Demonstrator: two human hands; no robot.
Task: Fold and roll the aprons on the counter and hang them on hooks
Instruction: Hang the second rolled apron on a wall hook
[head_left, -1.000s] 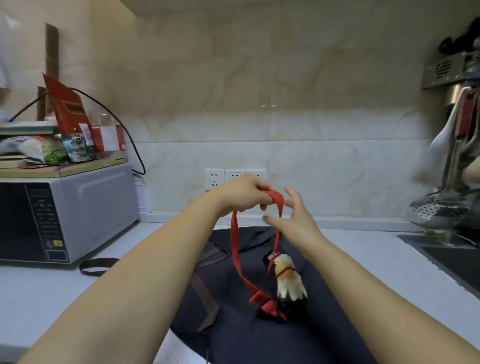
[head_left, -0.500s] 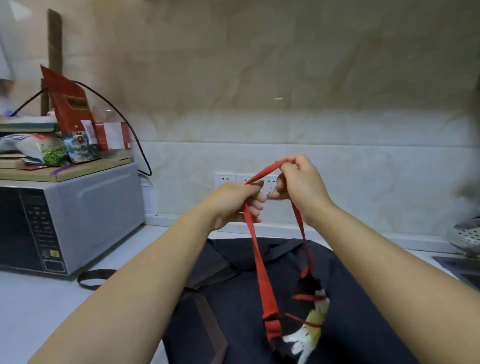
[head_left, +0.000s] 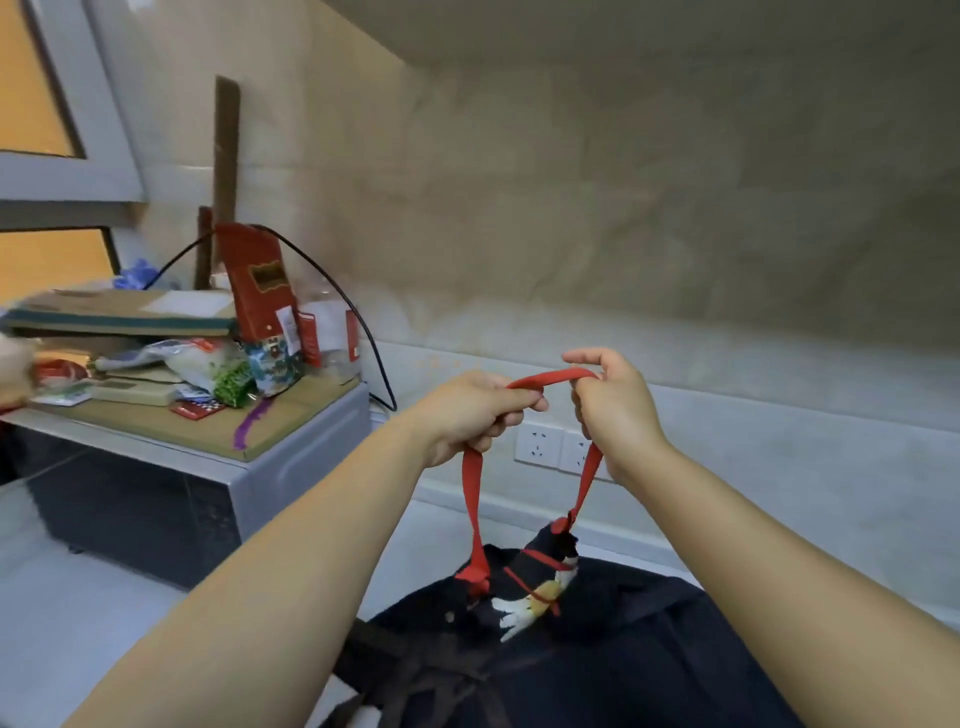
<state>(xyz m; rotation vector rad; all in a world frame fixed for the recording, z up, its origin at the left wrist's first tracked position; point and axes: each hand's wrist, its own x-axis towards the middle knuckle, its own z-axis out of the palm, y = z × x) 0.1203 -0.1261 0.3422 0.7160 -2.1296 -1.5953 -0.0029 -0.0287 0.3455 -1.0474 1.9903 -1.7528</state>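
Strap (head_left: 550, 375) disappears inside left hand (head_left: 470, 415) and right hand (head_left: 615, 410); rolled apron (head_left: 543, 584) blurred

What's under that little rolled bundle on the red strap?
A dark apron spread on the counter lies below the rolled bundle. The apron hides the counter beneath it.

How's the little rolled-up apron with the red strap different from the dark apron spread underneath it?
The rolled apron is a small tight bundle tied with its red strap; the dark apron lies spread out, far larger. The rolled apron shows white and yellow print; the dark apron looks plain. The left hand and right hand hold the rolled apron's strap up; the dark apron rests on the counter. Both are cloth.
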